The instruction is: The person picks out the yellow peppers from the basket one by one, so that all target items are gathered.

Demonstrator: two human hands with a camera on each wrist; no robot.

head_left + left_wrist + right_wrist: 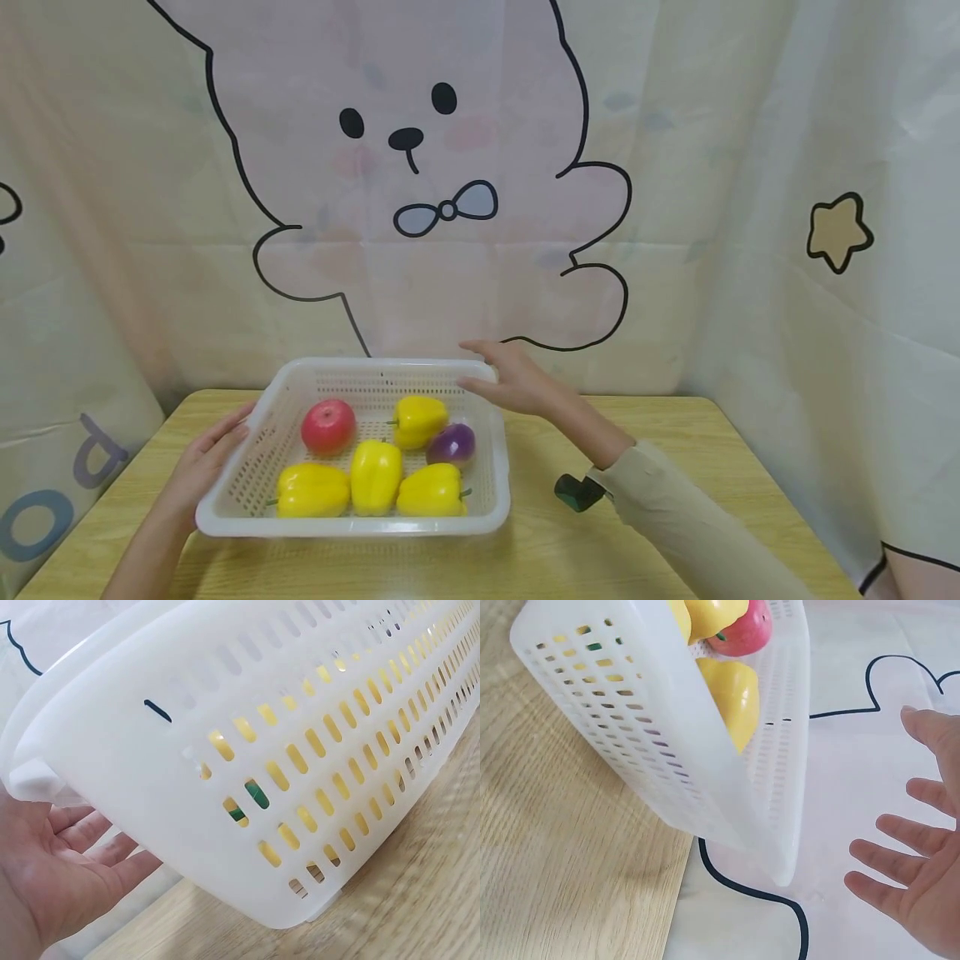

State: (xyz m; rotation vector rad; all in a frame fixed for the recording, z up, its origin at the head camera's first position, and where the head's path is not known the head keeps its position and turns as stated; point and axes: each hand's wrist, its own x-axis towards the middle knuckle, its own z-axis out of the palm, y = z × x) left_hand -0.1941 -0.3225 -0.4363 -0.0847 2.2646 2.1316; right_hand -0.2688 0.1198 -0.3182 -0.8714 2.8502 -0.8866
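Observation:
A white plastic basket [352, 527] with slotted walls sits on the table. Inside lie several yellow bell peppers [377, 477], a red round fruit [328, 427] like an apple or tomato, and a glossy purple vegetable [452, 445]. My left hand [204, 467] is at the basket's left side; in the left wrist view its fingers [120, 851] extend under the rim, along the outer wall. My right hand [517, 379] hovers by the far right corner, fingers spread and holding nothing. In the right wrist view that hand [922, 855] is apart from the basket [682, 735].
The wood-grain table [600, 542] extends to the right of the basket. Behind it hangs a curtain [675, 250] printed with a cartoon bear, and more fabric hangs at both sides. A dark green band or strap [579, 492] shows by the right sleeve.

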